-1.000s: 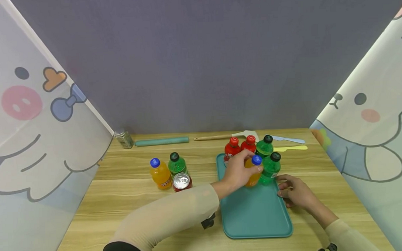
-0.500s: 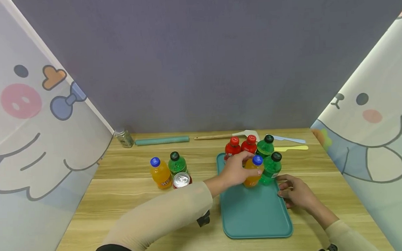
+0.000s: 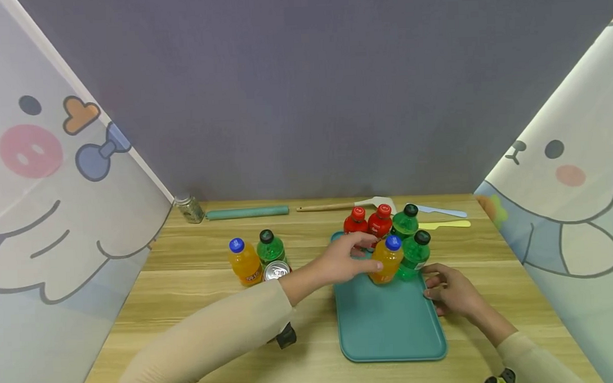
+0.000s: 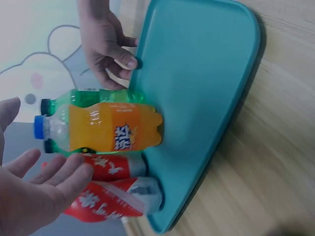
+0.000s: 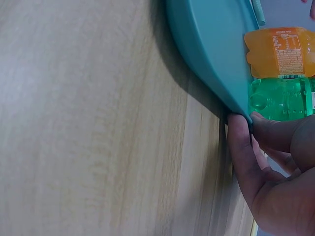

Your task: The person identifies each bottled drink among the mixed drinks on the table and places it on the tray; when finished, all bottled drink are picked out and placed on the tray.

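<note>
Teal tray point(image 3: 392, 329): on the table point(image 3: 187, 257). Right hand point(image 3: 454, 292): thumb and finger pinch the tray's right rim. Left hand point(image 3: 343, 260): fingers loosely extended, gripping nothing. Orange bottle point(image 3: 389, 262): upright on the tray, between that hand and a green bottle point(image 3: 416, 257). Blue cap point(image 3: 393, 243): fitted.

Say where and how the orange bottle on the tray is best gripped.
Probably the upper body of the orange bottle, below its blue cap, from the front-left. It stands upright with rounded sides; no bottle on the tray stands in front, while a green bottle crowds its right and red bottles stand behind.
</note>
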Available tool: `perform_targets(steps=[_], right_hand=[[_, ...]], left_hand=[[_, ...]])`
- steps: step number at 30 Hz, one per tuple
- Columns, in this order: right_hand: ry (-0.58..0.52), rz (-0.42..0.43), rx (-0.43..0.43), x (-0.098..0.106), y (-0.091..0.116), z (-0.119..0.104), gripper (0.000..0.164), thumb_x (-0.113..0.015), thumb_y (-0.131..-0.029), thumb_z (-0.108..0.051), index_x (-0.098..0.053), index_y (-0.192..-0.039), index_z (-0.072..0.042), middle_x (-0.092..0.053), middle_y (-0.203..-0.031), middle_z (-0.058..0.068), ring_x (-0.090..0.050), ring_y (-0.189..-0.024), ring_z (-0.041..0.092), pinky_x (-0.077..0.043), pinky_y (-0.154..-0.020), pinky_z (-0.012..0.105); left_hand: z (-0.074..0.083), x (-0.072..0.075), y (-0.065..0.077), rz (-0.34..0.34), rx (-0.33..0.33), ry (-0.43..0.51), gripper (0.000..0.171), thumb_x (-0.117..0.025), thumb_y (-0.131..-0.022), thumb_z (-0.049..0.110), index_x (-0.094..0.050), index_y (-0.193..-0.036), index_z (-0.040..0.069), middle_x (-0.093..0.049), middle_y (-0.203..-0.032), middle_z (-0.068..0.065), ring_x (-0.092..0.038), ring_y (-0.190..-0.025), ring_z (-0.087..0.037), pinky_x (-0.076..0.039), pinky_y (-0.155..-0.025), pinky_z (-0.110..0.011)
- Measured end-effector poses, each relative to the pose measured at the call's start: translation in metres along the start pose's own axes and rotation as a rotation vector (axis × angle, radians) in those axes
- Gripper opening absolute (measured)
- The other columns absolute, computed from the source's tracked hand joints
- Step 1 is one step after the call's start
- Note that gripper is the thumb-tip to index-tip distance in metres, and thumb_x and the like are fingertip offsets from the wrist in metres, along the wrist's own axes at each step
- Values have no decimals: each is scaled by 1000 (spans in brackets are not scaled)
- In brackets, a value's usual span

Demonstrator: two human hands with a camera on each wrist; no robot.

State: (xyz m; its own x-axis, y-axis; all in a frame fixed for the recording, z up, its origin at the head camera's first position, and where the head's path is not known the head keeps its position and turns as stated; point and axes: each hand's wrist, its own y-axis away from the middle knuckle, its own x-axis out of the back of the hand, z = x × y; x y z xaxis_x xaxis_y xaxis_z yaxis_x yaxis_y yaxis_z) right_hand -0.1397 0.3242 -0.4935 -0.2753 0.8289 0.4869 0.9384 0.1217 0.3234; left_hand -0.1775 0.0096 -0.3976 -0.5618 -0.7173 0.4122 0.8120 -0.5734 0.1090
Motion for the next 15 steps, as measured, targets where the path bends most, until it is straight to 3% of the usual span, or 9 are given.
perform_targets(steps=[6,11,15], right_hand=[[-3,0,2,0,-2,0,54,-69,-92,5,-48,-142,6,-61,-107,22,-65,-74,25,-61,-55,41],[8,1,1,0,-2,1,54,-69,-92,4,-47,-142,6,-61,-106,21,-64,-73,25,-61,-55,40],[10,3,-6,0,-2,1,54,-69,-92,4,-47,-142,6,-61,-106,21,-64,-71,25,-61,-55,40]], left_hand=[[5,20,33,-46,-36,-35,57,-72,-97,34,-52,-149,21,-58,-144,-2,-64,-122,-22,-56,-91,-24],[6,36,60,-23,-34,-22,56,-73,-96,37,-52,-148,28,-59,-143,6,-64,-122,-17,-56,-95,-26],[2,50,80,18,-34,1,54,-73,-96,36,-53,-146,28,-59,-142,3,-64,-122,-18,-57,-95,-29]])
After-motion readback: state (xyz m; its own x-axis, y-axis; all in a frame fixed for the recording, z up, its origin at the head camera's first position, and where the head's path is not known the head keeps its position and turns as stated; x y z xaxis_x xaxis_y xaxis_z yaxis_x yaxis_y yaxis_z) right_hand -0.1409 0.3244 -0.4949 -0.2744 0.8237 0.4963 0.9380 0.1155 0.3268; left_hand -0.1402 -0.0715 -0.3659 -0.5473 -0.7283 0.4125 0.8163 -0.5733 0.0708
